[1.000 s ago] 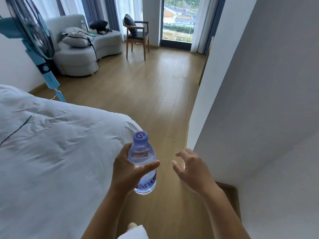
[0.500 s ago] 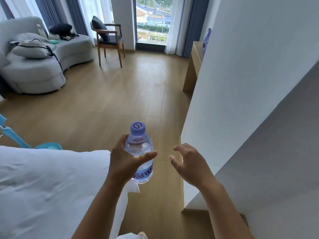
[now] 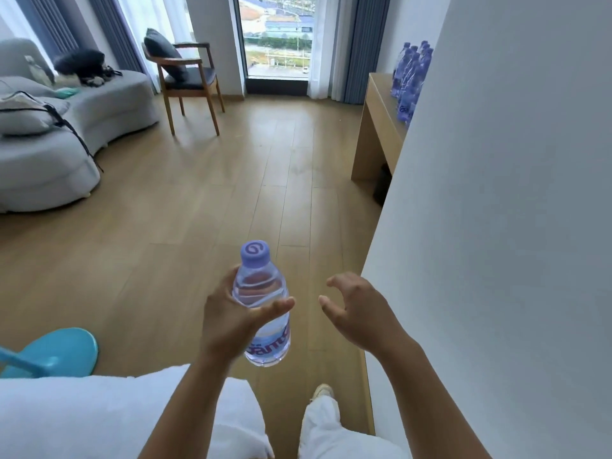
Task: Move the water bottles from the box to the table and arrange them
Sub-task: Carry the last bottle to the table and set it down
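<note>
Left hand (image 3: 231, 321) gripped an upright bottle (image 3: 261, 306) at lower centre of the frame; right hand (image 3: 359, 311) hung beside it, fingers loosely curled, holding nothing. More bottles (image 3: 410, 74) stood on the bench (image 3: 377, 104) at upper right.

A bedroom or hotel-style room, white bedding (image 3: 99, 415) in the near corner, grey curved sofa (image 3: 82, 127) with cushions, wooden armchair (image 3: 188, 81), wood plank floor (image 3: 231, 193), tall window (image 3: 278, 38) with blue curtains (image 3: 361, 44), built-in wooden desk (image 3: 377, 117).
</note>
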Demonstrator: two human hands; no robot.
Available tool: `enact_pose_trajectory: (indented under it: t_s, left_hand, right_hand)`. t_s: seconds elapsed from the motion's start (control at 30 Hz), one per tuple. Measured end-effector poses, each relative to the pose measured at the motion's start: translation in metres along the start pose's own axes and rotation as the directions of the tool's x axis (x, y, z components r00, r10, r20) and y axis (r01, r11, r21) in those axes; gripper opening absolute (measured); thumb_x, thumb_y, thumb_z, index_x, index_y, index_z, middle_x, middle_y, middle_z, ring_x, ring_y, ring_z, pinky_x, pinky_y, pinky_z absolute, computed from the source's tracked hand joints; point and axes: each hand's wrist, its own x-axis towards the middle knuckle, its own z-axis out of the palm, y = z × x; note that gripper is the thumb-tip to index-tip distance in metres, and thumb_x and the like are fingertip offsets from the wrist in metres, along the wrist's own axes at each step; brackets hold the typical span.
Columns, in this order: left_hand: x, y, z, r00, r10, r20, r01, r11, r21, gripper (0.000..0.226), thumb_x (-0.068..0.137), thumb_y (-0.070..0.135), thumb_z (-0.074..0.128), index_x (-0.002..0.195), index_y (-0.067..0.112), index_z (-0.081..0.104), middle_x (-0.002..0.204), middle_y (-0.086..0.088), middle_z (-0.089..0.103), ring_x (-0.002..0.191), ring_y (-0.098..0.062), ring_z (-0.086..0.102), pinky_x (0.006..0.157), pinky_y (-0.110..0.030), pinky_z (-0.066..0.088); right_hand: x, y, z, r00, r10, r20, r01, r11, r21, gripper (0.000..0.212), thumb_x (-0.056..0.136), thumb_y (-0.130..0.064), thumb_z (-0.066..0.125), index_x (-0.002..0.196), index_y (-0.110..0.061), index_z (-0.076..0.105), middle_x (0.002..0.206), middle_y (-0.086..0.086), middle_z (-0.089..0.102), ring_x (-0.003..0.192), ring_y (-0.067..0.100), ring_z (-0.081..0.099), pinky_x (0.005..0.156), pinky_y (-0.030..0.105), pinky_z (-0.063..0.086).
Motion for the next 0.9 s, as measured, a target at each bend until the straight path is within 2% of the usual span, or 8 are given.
enact_pose_trajectory:
  t_s: [0.17,0.27,0.4,0.47,0.57,0.7,0.8,0.9]
  left_hand:
    - [0.118,0.012,0.033,1.000,0.002,0.002,-0.002,0.999,-0.048,0.045,0.040,0.037,0.089,0.078,0.033,0.066,0.078,0.014,0.072,0.070,-0.001,0.069,0.057,-0.010,0.050]
    - [0.180,0.019,0.050,0.999,-0.027,-0.021,0.024,0.993,-0.116,0.049,0.036,0.042,0.086,0.080,0.034,0.068,0.081,0.011,0.073,0.072,-0.002,0.069,0.057,-0.011,0.050]
    - [0.247,0.018,0.072,0.999,-0.041,-0.022,0.037,0.988,-0.150,0.042,0.044,0.027,0.084,0.078,0.046,0.068,0.080,0.013,0.073,0.072,-0.002,0.069,0.057,-0.011,0.050]
    - [0.284,0.017,0.082,0.999,-0.040,-0.004,0.039,0.988,-0.151,0.041,0.043,0.029,0.086,0.078,0.043,0.069,0.079,0.012,0.073,0.072,-0.003,0.070,0.058,-0.013,0.051]
    - [0.342,0.015,0.095,0.999,-0.039,0.020,0.042,0.986,-0.159,0.050,0.037,0.042,0.085,0.082,0.030,0.069,0.082,0.006,0.074,0.075,-0.008,0.071,0.062,-0.018,0.053]
    - [0.435,0.007,0.108,0.997,-0.042,0.064,0.053,0.982,-0.183,0.051,0.037,0.045,0.083,0.083,0.029,0.069,0.082,0.006,0.074,0.075,-0.006,0.070,0.059,-0.013,0.051]
    - [0.510,0.002,0.113,0.990,-0.057,0.129,0.083,0.975,-0.205,0.054,0.036,0.038,0.086,0.086,0.024,0.069,0.083,0.004,0.074,0.076,-0.009,0.071,0.060,-0.015,0.052]
    - [0.586,0.006,0.116,0.967,-0.075,0.244,0.129,0.968,-0.213,0.059,0.034,0.034,0.086,0.089,0.020,0.069,0.084,0.000,0.074,0.079,-0.013,0.071,0.062,-0.016,0.053]
  right_hand:
    - [0.125,0.024,-0.027,0.999,-0.039,-0.001,0.039,0.999,0.005,0.036,0.092,-0.035,0.051,0.120,-0.013,0.056,0.121,0.003,0.059,0.108,0.016,0.054,0.089,0.028,0.046]
    - [0.191,0.038,-0.046,0.999,-0.054,-0.005,0.054,0.998,0.006,0.036,0.092,-0.035,0.052,0.120,-0.014,0.056,0.121,0.003,0.059,0.109,0.016,0.054,0.091,0.031,0.047]
    - [0.261,0.056,-0.054,0.999,-0.050,0.013,0.049,0.999,0.015,0.036,0.092,-0.036,0.052,0.120,-0.014,0.056,0.120,0.002,0.058,0.110,0.015,0.053,0.092,0.033,0.046]
    - [0.295,0.066,-0.054,0.999,-0.042,0.031,0.042,0.999,0.027,0.037,0.092,-0.037,0.051,0.121,-0.014,0.056,0.122,0.001,0.058,0.112,0.014,0.051,0.094,0.032,0.045]
    - [0.350,0.077,-0.053,0.999,-0.024,0.040,0.022,0.999,0.038,0.038,0.092,-0.038,0.051,0.122,-0.015,0.055,0.123,0.001,0.058,0.113,0.014,0.051,0.094,0.033,0.045]
    - [0.438,0.088,-0.049,1.000,-0.008,0.024,0.006,0.998,0.058,0.039,0.092,-0.040,0.051,0.122,-0.017,0.055,0.123,-0.002,0.058,0.111,0.012,0.052,0.091,0.031,0.046]
    - [0.508,0.086,-0.050,0.999,0.028,-0.020,-0.025,0.990,0.142,0.035,0.091,-0.037,0.053,0.118,-0.015,0.058,0.118,-0.002,0.060,0.103,0.010,0.055,0.082,0.024,0.043]
    - [0.575,0.072,-0.056,0.996,0.077,-0.044,-0.058,0.944,0.325,0.029,0.091,-0.033,0.056,0.110,-0.013,0.063,0.105,-0.003,0.064,0.093,0.009,0.059,0.083,0.027,0.049]
